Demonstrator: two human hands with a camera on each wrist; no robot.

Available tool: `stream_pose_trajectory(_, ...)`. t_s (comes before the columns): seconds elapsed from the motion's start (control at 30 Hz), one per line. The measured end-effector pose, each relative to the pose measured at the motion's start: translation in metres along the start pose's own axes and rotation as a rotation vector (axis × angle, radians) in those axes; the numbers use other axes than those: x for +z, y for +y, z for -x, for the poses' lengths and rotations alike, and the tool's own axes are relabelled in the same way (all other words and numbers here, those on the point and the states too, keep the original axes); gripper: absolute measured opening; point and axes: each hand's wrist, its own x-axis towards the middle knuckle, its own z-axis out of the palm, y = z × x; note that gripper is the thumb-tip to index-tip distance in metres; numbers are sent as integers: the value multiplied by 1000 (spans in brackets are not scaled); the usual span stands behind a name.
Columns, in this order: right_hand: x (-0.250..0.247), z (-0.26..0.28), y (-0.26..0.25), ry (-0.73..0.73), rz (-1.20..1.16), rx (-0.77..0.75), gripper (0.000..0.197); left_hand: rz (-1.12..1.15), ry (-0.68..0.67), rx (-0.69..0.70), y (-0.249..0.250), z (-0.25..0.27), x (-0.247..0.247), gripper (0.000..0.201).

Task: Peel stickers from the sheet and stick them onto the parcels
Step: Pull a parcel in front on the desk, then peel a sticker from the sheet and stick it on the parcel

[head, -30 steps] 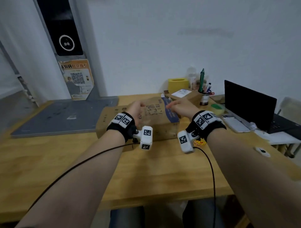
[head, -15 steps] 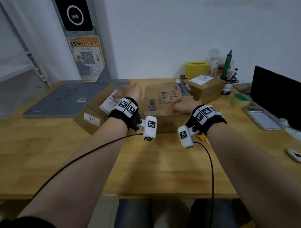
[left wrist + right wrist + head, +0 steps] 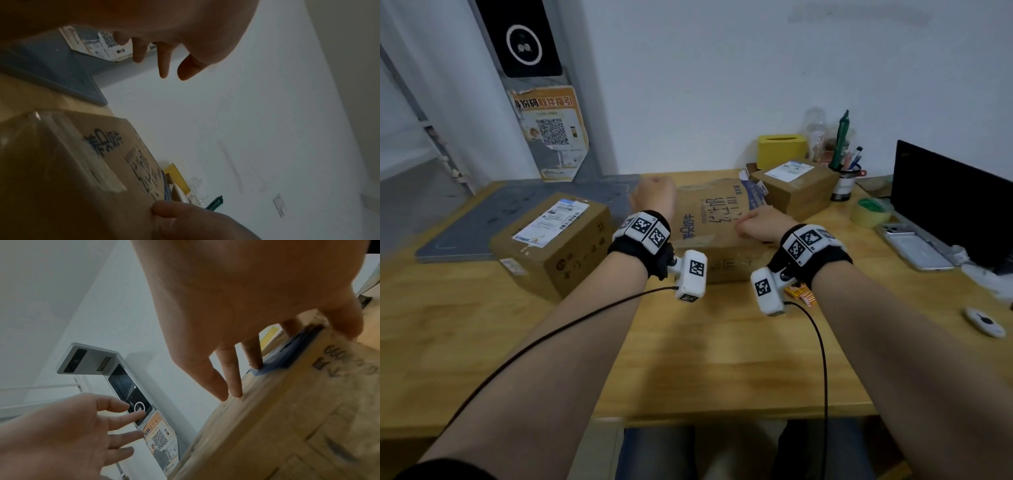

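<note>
Three brown cardboard parcels stand on the wooden table (image 3: 722, 359): a left parcel (image 3: 551, 243) with a white label, a middle parcel (image 3: 709, 219) with printed writing, and a back right parcel (image 3: 796, 190) with a label. My right hand (image 3: 756, 224) rests on the middle parcel (image 3: 287, 418), its straight fingers (image 3: 234, 386) pressing the top beside blue tape. My left hand (image 3: 654, 195) hovers at that parcel's left edge, its fingers (image 3: 163, 68) spread and holding nothing. An orange sticker sheet (image 3: 799, 294) lies on the table, mostly hidden under my right wrist.
A grey mat (image 3: 517, 212) lies at the back left below a kiosk with a QR poster (image 3: 551, 133). At the right are a yellow box (image 3: 780, 150), a pen cup (image 3: 844, 181), a tape roll (image 3: 869, 212), a phone (image 3: 914, 246), a laptop (image 3: 955, 202) and a small white device (image 3: 984, 322).
My left hand has come off the left parcel and now hovers open beside the middle one. The left parcel stands further left. My right hand stays on the middle parcel.
</note>
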Motion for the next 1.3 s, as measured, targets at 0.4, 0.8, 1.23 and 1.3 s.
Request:
stream_pose_trajectory(0.4,-26,10,46,236,-220,61,37,200,-443,8,13,40,66,10)
stream_pose_trajectory(0.8,-39,23,131,37,93,323,24,277,-657,-33,24,77,128,21)
stream_pose_trajectory(1.23,-33,19,166,-81,147,401,60,230,-714,-6,29,92,154,31)
stream_pose_trajectory(1.3,-34,21,167,-73,118,404,54,232,-724,-1,29,92,154,31)
